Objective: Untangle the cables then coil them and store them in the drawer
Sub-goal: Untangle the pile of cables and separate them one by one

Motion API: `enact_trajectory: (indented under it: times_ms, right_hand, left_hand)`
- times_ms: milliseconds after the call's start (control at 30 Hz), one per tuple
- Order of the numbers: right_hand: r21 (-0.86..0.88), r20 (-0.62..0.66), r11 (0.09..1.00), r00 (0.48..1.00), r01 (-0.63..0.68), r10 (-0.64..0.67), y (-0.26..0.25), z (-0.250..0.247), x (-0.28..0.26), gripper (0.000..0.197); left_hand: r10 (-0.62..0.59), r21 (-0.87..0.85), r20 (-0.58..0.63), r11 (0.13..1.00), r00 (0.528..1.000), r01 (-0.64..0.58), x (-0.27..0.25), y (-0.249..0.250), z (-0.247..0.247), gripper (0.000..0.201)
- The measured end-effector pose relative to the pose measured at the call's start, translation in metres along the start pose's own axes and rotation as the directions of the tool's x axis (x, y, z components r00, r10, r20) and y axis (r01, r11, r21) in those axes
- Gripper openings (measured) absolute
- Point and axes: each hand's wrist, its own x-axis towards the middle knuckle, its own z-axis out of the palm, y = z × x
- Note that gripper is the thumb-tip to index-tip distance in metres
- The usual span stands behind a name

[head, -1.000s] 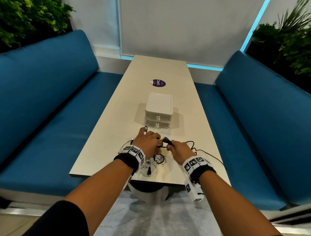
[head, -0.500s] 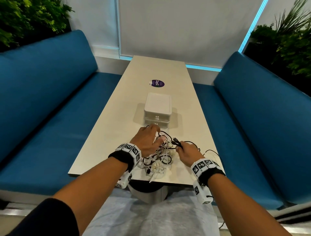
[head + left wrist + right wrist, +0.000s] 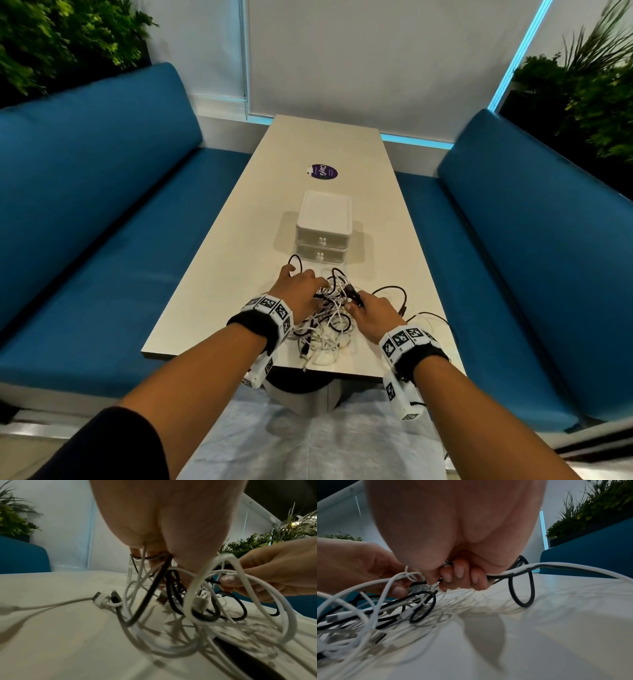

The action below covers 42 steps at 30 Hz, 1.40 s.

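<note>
A tangle of white and black cables (image 3: 325, 322) lies on the near end of the table, partly lifted between my hands. My left hand (image 3: 301, 291) grips a bunch of cables from above, and strands hang from its curled fingers (image 3: 154, 555). My right hand (image 3: 368, 310) grips black and white cables, its fingers (image 3: 459, 573) curled round them; a black plug (image 3: 352, 291) sticks out beyond it. A black loop (image 3: 522, 582) hangs to its right. The white two-drawer box (image 3: 323, 228) stands just beyond the hands, both drawers closed.
The long beige table (image 3: 239, 260) runs away from me, with a purple sticker (image 3: 322, 171) past the box. Blue benches (image 3: 102, 222) flank both sides. Some cable ends (image 3: 306, 363) reach the table's near edge. Plants (image 3: 589, 85) stand behind the benches.
The tangle has risen off the table and spread out between my hands. The left hand has shifted forward towards the drawer box; the right hand has drawn slightly back and right.
</note>
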Motion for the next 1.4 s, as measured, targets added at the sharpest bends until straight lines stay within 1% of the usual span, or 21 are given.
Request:
enact_trajectory:
  times_ms: [100,267,333,400,467,500,667,767,833,933,1000,1133,1200,1267,1333,1400]
  right_hand:
    - [-0.010,-0.001,1.000,1.000,0.005,-0.005,-0.001,0.000,0.000,0.035]
    - [-0.011,0.002,1.000,1.000,0.001,-0.001,-0.002,0.001,0.001,0.036]
    - [0.004,-0.006,1.000,1.000,0.005,-0.005,-0.003,0.001,0.000,0.035]
    - [0.011,-0.026,1.000,1.000,0.007,-0.007,-0.005,0.001,0.002,0.034]
    - [-0.008,-0.047,1.000,0.999,0.018,-0.019,-0.004,0.000,0.004,0.033]
    - [-0.023,-0.051,1.000,0.998,0.020,-0.021,-0.003,0.000,0.004,0.033]
    - [-0.106,-0.036,0.994,0.999,-0.006,0.003,0.005,0.005,0.005,0.034]
    - [-0.110,-0.045,0.994,0.999,-0.003,-0.002,0.007,0.004,0.005,0.034]
    - [-0.117,-0.056,0.993,0.998,0.003,-0.010,0.007,0.003,0.006,0.035]
    - [-0.134,-0.068,0.991,0.998,-0.002,-0.007,0.007,0.002,0.009,0.036]
    - [-0.139,-0.065,0.990,0.998,-0.013,0.004,0.008,0.002,0.010,0.036]
    - [-0.125,-0.064,0.992,0.998,-0.025,0.017,0.009,0.002,0.011,0.036]
    - [-0.128,-0.071,0.991,0.997,-0.029,0.020,0.008,0.000,0.011,0.036]
    - [-0.134,-0.081,0.990,0.996,-0.038,0.027,0.008,-0.002,0.011,0.036]
    - [-0.142,-0.084,0.989,0.996,-0.038,0.027,0.009,-0.002,0.011,0.038]
    - [-0.147,-0.086,0.988,0.996,-0.043,0.030,0.010,-0.002,0.011,0.039]
  left_hand:
    - [0.013,0.054,-0.017,0.998,1.000,-0.012,0.003,0.001,-0.001,0.019]
    - [0.048,0.065,-0.031,0.997,0.998,-0.046,-0.002,-0.001,0.002,0.008]
    - [0.059,0.038,-0.011,0.998,0.998,-0.059,-0.001,-0.003,0.003,0.008]
    - [0.057,-0.026,0.005,0.998,0.998,-0.056,0.002,-0.004,0.002,0.008]
    - [0.062,-0.063,-0.011,0.996,0.998,-0.063,0.004,-0.005,-0.001,0.008]
    - [0.069,-0.054,-0.024,0.996,0.997,-0.070,0.005,-0.006,-0.003,0.008]
    - [0.129,0.161,0.005,0.979,0.992,-0.128,0.009,0.000,-0.010,0.009]
    - [0.157,0.226,-0.005,0.962,0.988,-0.152,0.010,0.001,-0.013,0.015]
    - [0.165,0.234,-0.001,0.959,0.986,-0.160,0.011,0.002,-0.014,0.020]
    - [0.147,0.170,0.019,0.974,0.989,-0.148,0.011,0.001,-0.017,0.021]
    - [0.126,0.108,0.010,0.986,0.992,-0.126,0.010,-0.001,-0.019,0.023]
    - [0.104,-0.012,-0.043,0.994,0.994,-0.105,0.011,-0.006,-0.023,0.040]
    - [0.082,-0.096,-0.056,0.992,0.995,-0.087,0.011,-0.008,-0.024,0.037]
    - [0.047,-0.193,-0.040,0.980,0.998,-0.054,0.009,-0.010,-0.023,0.032]
    - [0.008,-0.190,-0.037,0.982,0.999,-0.015,0.007,-0.012,-0.022,0.029]
    - [-0.021,-0.130,-0.024,0.991,0.999,0.018,0.004,-0.013,-0.023,0.032]
